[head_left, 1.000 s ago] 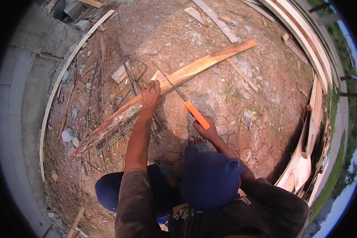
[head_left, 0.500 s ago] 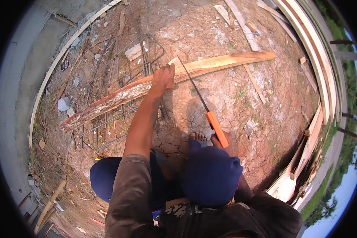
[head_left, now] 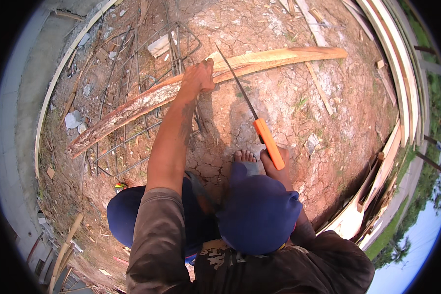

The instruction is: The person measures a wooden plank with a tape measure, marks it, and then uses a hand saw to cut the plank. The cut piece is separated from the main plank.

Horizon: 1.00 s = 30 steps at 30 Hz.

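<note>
A long plank [head_left: 289, 55], pale on its sawn face and rough with bark toward its left end, lies slantwise across the ground ahead of me. My left hand [head_left: 199, 77] is closed over it near its middle, gripping its edge. Just right of that hand, the thin dark blade of a handsaw [head_left: 241, 90] crosses the plank, its tip beyond the far edge. The saw has an orange handle, and my right hand [head_left: 278, 159] is wrapped round its lower end, close to my bare foot [head_left: 244, 156]. Some of the right fingers are hidden behind the handle.
Bent steel rebar [head_left: 132, 132] lies under and beside the plank's left part. Long boards [head_left: 394, 63] run along the right, with more stacked timber [head_left: 372, 201] at lower right. Stone chunks [head_left: 73, 119] and wood scraps [head_left: 321, 90] dot the cracked earth. Concrete [head_left: 22, 108] borders the left.
The saw has slid a little farther forward over the plank, with my right hand following. My left hand keeps its hold. The whole view has shifted slightly.
</note>
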### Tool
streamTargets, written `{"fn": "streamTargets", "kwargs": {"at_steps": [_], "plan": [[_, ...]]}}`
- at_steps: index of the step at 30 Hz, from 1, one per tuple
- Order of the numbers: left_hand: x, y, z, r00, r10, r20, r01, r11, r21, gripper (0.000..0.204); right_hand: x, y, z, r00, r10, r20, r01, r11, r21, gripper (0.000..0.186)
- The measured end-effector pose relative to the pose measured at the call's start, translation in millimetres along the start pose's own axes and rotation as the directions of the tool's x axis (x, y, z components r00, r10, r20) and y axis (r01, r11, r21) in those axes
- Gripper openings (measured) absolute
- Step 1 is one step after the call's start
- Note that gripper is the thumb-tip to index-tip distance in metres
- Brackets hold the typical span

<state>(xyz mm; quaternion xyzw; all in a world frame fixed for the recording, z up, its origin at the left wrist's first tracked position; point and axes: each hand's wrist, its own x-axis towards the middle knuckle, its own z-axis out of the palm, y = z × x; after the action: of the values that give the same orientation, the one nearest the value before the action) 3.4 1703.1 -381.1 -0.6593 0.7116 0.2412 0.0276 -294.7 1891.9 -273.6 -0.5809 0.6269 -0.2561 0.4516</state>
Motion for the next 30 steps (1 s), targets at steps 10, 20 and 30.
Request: {"fn": "streamTargets", "kwargs": {"at_steps": [10, 20, 30], "plan": [[10, -3, -12, 1.000, 0.026, 0.002, -0.026, 0.999, 0.028, 0.064, -10, 6, -10, 1.000, 0.030, -0.004, -0.030, 0.998, 0.046, 0.020], [15, -8, -3, 0.997, 0.046, 0.064, -0.044, 0.999, -0.032, 0.058, 63, 23, 28, 0.997, 0.005, 0.072, -0.016, 0.987, 0.158, 0.007], [25, -4, -22, 0.990, 0.027, 0.138, -0.024, 0.999, -0.021, 0.059, 116, 11, 56, 0.999, -0.025, 0.027, 0.017, 0.968, 0.250, 0.018]]}}
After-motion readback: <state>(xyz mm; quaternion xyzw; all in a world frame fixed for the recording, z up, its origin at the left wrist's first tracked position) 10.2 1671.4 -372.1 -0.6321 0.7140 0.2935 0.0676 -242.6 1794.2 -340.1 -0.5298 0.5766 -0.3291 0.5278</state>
